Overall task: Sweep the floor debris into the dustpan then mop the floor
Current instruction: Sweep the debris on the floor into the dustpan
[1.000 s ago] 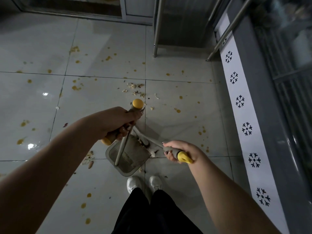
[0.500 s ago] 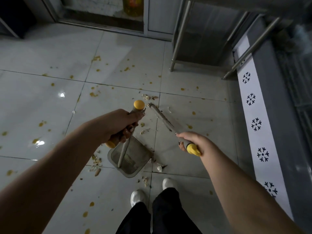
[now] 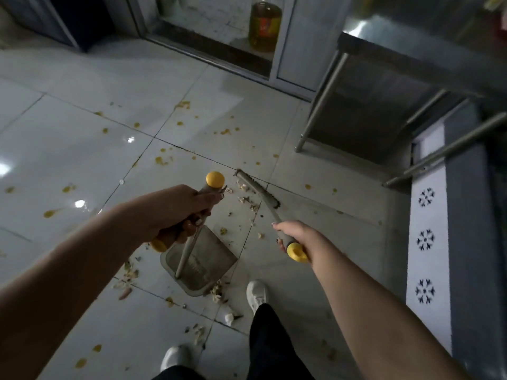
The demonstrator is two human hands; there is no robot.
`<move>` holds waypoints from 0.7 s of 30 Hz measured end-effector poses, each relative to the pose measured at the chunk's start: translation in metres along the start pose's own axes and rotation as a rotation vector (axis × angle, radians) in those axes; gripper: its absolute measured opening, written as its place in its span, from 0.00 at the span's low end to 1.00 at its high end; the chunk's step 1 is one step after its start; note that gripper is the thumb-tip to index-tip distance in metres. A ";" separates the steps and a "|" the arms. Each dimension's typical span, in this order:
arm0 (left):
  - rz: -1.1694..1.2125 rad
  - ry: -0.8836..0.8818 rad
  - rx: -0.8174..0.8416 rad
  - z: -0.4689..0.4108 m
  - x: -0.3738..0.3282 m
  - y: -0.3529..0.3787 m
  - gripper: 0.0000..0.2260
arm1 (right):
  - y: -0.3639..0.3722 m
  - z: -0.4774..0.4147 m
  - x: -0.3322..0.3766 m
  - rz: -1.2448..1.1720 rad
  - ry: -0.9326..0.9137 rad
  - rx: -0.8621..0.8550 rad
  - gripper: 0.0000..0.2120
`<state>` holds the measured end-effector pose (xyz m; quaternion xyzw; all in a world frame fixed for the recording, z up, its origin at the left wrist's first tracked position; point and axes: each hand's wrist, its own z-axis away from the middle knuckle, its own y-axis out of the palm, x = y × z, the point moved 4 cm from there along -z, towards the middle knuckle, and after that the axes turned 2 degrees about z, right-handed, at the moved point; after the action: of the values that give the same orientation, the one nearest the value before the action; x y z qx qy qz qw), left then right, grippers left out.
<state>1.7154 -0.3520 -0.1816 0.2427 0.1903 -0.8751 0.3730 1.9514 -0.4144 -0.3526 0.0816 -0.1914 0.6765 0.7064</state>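
Observation:
My left hand (image 3: 175, 212) grips the yellow-capped handle of the grey dustpan (image 3: 203, 266), whose pan rests on the white tiled floor in front of my feet. My right hand (image 3: 297, 238) holds the yellow-ended handle of the broom (image 3: 258, 193). The broom head lies on the floor beyond the pan, up and to the right of it. Pale peelings and scraps (image 3: 247, 200) lie between broom head and pan. More scraps (image 3: 218, 292) sit at the pan's near edge and to its left. Yellow spots (image 3: 162, 160) dot the tiles.
A steel table (image 3: 384, 78) with thin legs stands at the upper right. A grey counter base with a white snowflake strip (image 3: 425, 239) runs along the right. A bottle of yellow oil (image 3: 264, 23) stands behind a glass door at the top. My white shoes (image 3: 256, 293) are beside the pan.
The broom head swung from over the pan out to the floor beyond it. My right foot stepped forward, and the view tilted up toward the door.

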 end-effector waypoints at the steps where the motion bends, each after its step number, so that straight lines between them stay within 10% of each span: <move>1: 0.010 -0.012 -0.007 -0.006 -0.008 0.003 0.17 | -0.009 -0.009 0.012 0.059 0.010 0.001 0.09; 21: 0.089 -0.118 -0.100 -0.065 -0.083 0.003 0.17 | -0.035 -0.088 0.107 0.640 0.184 0.150 0.19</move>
<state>1.7859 -0.2737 -0.1880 0.1801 0.2005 -0.8597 0.4339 2.0014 -0.2855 -0.3873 0.0076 -0.0925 0.8807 0.4645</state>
